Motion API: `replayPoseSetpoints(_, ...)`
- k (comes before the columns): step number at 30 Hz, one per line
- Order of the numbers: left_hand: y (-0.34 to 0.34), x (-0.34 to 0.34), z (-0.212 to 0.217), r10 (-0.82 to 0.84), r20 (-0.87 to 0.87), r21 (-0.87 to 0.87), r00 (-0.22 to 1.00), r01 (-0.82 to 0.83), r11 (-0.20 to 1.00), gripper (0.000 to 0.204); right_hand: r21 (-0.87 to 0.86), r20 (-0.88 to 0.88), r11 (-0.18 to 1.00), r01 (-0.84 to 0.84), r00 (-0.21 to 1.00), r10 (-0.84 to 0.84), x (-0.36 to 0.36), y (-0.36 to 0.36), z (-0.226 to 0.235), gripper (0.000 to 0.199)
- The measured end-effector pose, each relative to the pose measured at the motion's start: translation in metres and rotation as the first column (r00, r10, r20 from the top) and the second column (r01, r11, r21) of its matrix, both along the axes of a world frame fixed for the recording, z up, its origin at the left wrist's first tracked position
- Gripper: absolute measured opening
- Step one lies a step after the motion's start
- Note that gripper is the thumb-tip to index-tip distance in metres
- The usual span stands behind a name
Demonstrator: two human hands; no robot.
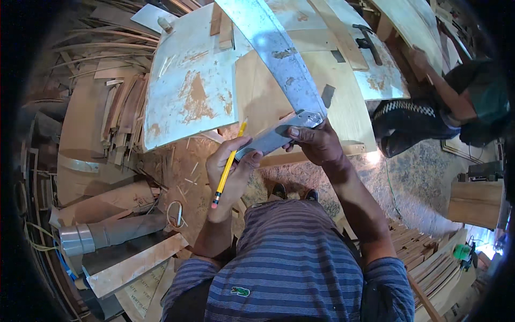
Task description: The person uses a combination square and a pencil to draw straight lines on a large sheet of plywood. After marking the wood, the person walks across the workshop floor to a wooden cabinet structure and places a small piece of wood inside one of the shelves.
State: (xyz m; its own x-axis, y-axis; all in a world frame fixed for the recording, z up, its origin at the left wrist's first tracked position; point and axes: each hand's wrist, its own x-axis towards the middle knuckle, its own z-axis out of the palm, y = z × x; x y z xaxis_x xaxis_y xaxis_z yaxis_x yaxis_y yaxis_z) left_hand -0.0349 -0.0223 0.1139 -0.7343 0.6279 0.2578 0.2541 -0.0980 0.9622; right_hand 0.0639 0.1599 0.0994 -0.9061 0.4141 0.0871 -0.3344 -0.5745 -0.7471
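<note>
A person's left hand (238, 174), a yellow pencil (227, 171) tucked in its grip, and right hand (323, 145) pinch an L-shaped metal tool (292, 80) above the near edge of a bench (169, 115), where a hammer (370, 45) lies farther back at right.

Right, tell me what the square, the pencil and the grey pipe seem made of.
Square: metal, possibly steel, stained, with a bright sheen. Pencil: probably wood, in smooth yellow paint, with a pink eraser. Grey pipe: likely plastic, smooth, with a wider collar.
</note>
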Motion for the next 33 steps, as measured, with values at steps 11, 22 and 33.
replayPoseSetpoints(11, 0.023, 0.016, 0.000, -0.020, 0.053, 0.000, 0.998, 0.020, 1.000, 0.039, -0.009, 0.007, 1.000, 0.024, 1.000, -0.024, 0.020, 0.019, -0.008, 0.029)
replayPoseSetpoints(22, 0.045, 0.039, 0.003, -0.060, 0.060, -0.019, 0.996, 0.061, 0.998, 0.038, -0.082, -0.006, 0.996, 0.020, 1.000, -0.021, 0.045, 0.041, -0.017, 0.034)
replayPoseSetpoints(33, 0.052, 0.051, -0.007, -0.062, -0.176, -0.039, 0.983, 0.056, 0.998, 0.031, 0.021, -0.072, 1.000, 0.001, 0.997, 0.000, 0.069, 0.052, -0.018, 0.033)
